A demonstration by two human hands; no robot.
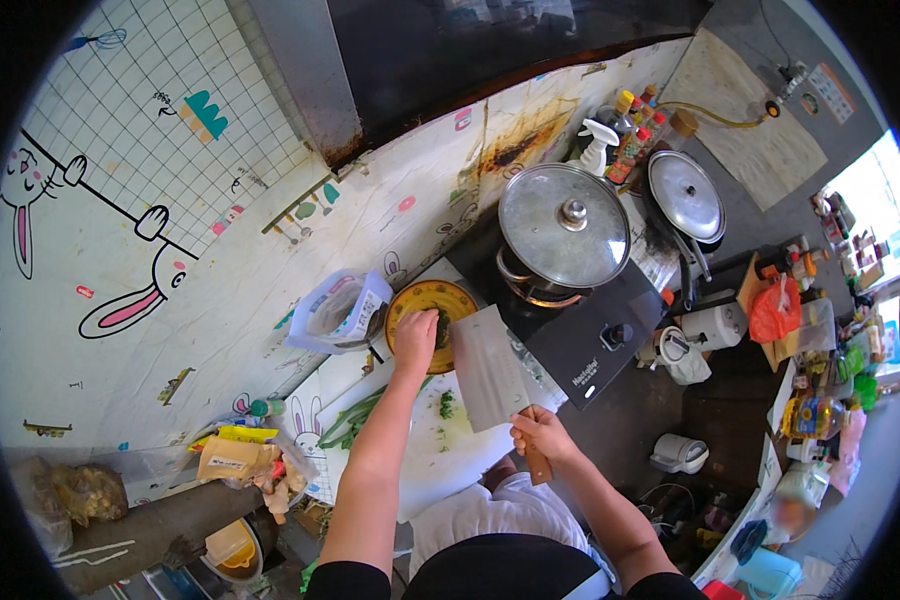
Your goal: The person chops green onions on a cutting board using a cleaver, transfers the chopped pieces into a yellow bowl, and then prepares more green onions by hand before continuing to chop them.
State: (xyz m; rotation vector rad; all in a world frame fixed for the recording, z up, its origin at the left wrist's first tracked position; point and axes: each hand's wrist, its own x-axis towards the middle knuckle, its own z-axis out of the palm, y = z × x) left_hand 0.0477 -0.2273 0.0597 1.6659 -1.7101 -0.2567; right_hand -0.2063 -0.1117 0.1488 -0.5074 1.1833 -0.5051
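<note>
My right hand (544,436) grips the wooden handle of a cleaver (490,367), whose broad blade is raised above the right side of a white cutting board (450,480). My left hand (418,334) reaches over a yellow patterned bowl (414,298) beyond the board. Dark chopped greens (442,328) lie in the bowl at my fingertips; whether my fingers hold any is hidden. A small heap of chopped greens (446,405) and scattered bits remain on the board. Long green stalks (352,418), likely scallions, lie on its left, partly behind my left forearm.
A pot with a glass lid (540,225) stands on the black gas stove (570,345) to the right. An open plastic bag (341,311) is beside the bowl. A lidded pan (686,196), a spray bottle (596,146) and several sauce bottles (637,139) are farther back.
</note>
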